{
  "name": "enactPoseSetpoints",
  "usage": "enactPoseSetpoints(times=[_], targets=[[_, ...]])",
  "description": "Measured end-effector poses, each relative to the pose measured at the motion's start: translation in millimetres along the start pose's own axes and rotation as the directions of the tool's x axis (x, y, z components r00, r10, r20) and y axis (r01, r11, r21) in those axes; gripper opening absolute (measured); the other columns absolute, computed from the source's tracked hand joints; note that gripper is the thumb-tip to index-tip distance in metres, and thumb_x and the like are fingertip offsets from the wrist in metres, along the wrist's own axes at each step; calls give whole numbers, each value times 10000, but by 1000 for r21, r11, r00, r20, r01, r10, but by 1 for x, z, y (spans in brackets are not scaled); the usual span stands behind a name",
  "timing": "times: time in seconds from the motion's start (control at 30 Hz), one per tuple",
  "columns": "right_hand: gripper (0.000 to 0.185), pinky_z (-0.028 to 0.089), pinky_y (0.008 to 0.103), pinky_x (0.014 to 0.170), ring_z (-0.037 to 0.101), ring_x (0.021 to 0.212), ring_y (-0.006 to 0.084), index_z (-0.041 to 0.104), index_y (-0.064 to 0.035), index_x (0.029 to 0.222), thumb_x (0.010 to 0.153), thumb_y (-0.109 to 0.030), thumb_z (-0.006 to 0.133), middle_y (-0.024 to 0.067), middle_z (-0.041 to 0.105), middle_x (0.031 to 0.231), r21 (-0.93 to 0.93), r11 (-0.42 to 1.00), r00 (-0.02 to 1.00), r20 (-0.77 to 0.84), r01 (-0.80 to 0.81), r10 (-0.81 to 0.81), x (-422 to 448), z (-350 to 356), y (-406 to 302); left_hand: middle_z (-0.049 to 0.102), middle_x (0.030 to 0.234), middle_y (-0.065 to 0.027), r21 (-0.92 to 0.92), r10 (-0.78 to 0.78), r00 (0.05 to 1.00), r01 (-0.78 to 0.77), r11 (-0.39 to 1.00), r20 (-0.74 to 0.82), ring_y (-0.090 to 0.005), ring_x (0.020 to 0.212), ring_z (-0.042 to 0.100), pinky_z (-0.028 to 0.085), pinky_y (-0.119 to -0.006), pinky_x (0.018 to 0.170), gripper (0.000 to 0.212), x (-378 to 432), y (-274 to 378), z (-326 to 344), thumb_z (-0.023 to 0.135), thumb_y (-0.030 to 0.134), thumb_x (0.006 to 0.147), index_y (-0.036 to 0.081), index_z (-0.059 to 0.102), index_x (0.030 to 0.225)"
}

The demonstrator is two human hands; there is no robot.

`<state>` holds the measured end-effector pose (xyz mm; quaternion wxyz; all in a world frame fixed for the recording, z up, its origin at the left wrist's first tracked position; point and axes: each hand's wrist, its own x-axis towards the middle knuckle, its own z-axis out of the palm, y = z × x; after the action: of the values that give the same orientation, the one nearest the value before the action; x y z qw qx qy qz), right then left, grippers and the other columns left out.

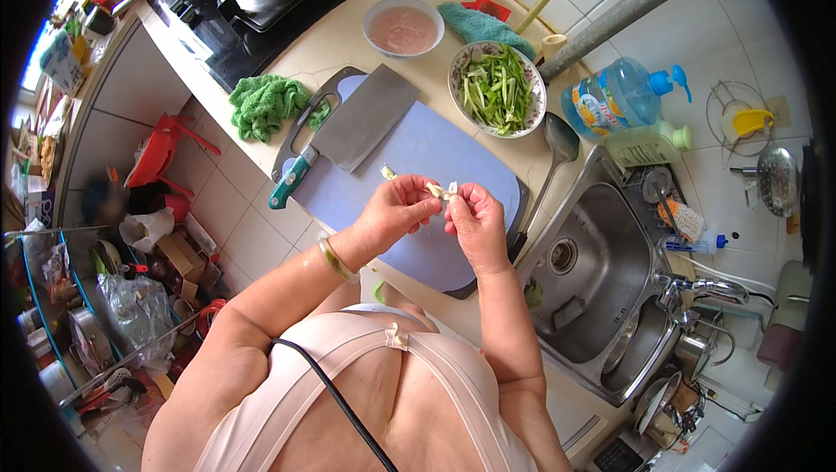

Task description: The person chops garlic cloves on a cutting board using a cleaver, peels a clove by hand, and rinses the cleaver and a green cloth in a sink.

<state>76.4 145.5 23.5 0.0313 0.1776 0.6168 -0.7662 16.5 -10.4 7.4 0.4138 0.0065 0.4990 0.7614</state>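
Observation:
My left hand [400, 207] and my right hand [480, 220] meet over a pale blue cutting board [450, 139]. Between their fingertips is a small whitish piece [437, 190], which looks like a garlic clove with bits of skin; the fingers partly hide it. A similar small pale piece [388, 172] lies on the board just beyond my left hand. Across the board's far left part rests a cleaver [375, 122], its green handle [294, 181] jutting over the near left edge. A bangle circles my left wrist.
Behind the board stand a bowl of pinkish liquid [405, 31] and a bowl of cut green vegetables [498, 90]. A green cloth [268, 106] lies left, near the gas stove [241, 21]. To the right are a ladle [558, 139], bottles [610, 96] and a steel sink [588, 224].

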Motion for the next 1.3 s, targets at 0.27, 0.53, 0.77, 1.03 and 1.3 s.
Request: enactPoseSetpoints(times=[0.27, 0.53, 0.77, 1.03, 1.3], targets=[[125, 466, 217, 579, 552, 623, 76, 529, -32, 843, 909, -88, 440, 52, 634, 804, 97, 995, 997, -79, 2, 6, -2, -5, -5, 647, 1054, -70, -160, -80, 992, 95, 983, 96, -77, 743, 562, 428, -205, 608, 439, 0, 11, -3, 563, -51, 797, 6, 531, 1232], [214, 462, 214, 514, 573, 608, 86, 532, -56, 821, 943, -230, 556, 32, 614, 766, 38, 999, 998, -47, -30, 31, -12, -14, 3, 651, 1093, -90, -4, -29, 998, 30, 1000, 59, -93, 811, 606, 476, -209, 640, 399, 0, 7, -4, 586, 90, 917, 14, 495, 1298], [97, 480, 211, 543, 576, 635, 66, 576, -35, 942, 889, -96, 629, 10, 621, 769, 6, 1000, 998, -57, 12, -12, -18, -2, 2, 682, 1042, -79, 457, 218, 976, -198, 867, 9, -118, 841, 639, 536, -250, 667, 498, -6, 3, 3, 616, 13, 871, 37, 456, 1342], [143, 518, 376, 631, 626, 724, 300, 595, -53, 889, 772, -16, 667, 106, 621, 806, -725, 476, 793, 158, 497, -588, -8, 12, 3, 607, 1197, -176, 431, 433, 902, -388, 815, -5, -190, 888, 668, 555, -269, 662, 560, -3, -11, -1, 543, -83, 852, 60, 411, 1376], [158, 522, 369, 651, 637, 748, 291, 592, -66, 859, 746, 10, 672, 97, 636, 828, -734, 342, 701, 250, 587, -668, -1, 9, 13, 672, 920, -73, 391, 51, 994, -8, 920, -98, -113, 751, 637, 528, -232, 599, 251, -12, 21, -22, 545, 47, 920, -22, 602, 1154]])
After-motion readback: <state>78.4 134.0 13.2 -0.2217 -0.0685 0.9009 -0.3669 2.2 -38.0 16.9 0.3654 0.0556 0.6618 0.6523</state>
